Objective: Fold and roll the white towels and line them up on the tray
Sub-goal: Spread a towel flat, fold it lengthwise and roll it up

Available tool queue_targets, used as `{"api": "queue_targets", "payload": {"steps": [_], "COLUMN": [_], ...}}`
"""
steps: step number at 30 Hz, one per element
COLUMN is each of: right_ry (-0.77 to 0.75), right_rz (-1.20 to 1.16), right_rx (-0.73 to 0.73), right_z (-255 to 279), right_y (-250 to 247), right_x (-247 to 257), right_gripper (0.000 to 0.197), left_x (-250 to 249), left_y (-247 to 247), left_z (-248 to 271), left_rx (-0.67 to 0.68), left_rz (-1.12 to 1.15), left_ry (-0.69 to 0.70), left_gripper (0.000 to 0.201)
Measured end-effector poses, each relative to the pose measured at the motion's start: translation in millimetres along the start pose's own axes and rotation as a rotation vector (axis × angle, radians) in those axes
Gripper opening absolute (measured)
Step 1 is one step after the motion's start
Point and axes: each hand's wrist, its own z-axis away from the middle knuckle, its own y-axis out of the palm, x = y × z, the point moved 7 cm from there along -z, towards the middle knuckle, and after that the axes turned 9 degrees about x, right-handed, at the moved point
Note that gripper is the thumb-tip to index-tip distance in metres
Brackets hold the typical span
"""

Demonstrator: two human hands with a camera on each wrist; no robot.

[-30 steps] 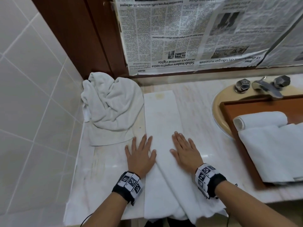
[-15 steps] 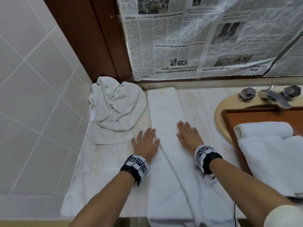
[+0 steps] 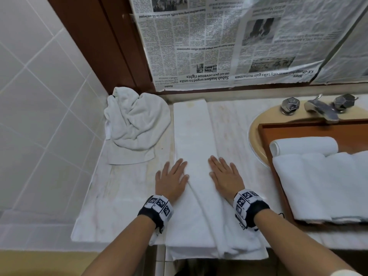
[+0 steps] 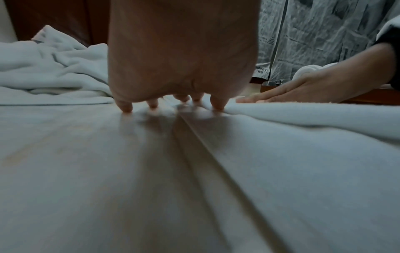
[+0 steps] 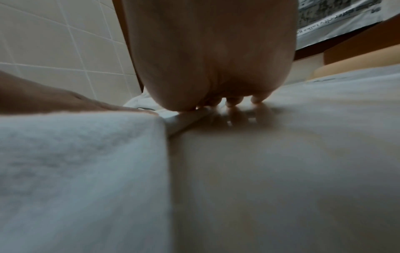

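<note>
Folded towel strip (image 3: 191, 140) lies flatter after both flat, spread-fingered hands, left hand (image 3: 171, 179) and right hand (image 3: 224, 176), slid forward; rolling likely next.

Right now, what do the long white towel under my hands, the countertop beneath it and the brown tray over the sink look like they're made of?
Long white towel: seemingly terry cloth, with a soft, matte, nubby pile that shows in the right wrist view. Countertop: apparently polished marble or a lookalike, pale with faint veins and a slight sheen. Brown tray: probably wood or wood-look laminate, reddish brown and smooth; no grain is visible.
</note>
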Motion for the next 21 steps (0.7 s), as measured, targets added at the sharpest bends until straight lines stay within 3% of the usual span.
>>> {"api": "queue_targets", "payload": {"steps": [4, 7, 12, 14, 21], "right_ry": [0.044, 0.086, 0.220, 0.229, 0.227], "right_rz": [-0.136, -0.338, -0.330, -0.351, -0.411], "right_rx": [-0.086, -0.154, 0.020, 0.026, -0.003], "right_z": [12, 37, 84, 91, 108], "right_y": [-11, -19, 6, 11, 2], "right_x": [-8, -9, -7, -1, 24], "right_gripper": [0.054, 0.041, 0.030, 0.014, 0.016], "left_x": [-3, -22, -57, -57, -47], "left_y": [-6, -15, 3, 8, -1], "left_z": [4, 12, 17, 16, 19], "left_rx": [-0.030, -0.085, 0.029, 0.063, -0.003], "left_rz": [0.156, 0.191, 0.025, 0.030, 0.102], "left_ry": [-0.052, 0.041, 0.276, 0.284, 0.323], "left_gripper": [0.056, 0.052, 0.043, 0.040, 0.015]}}
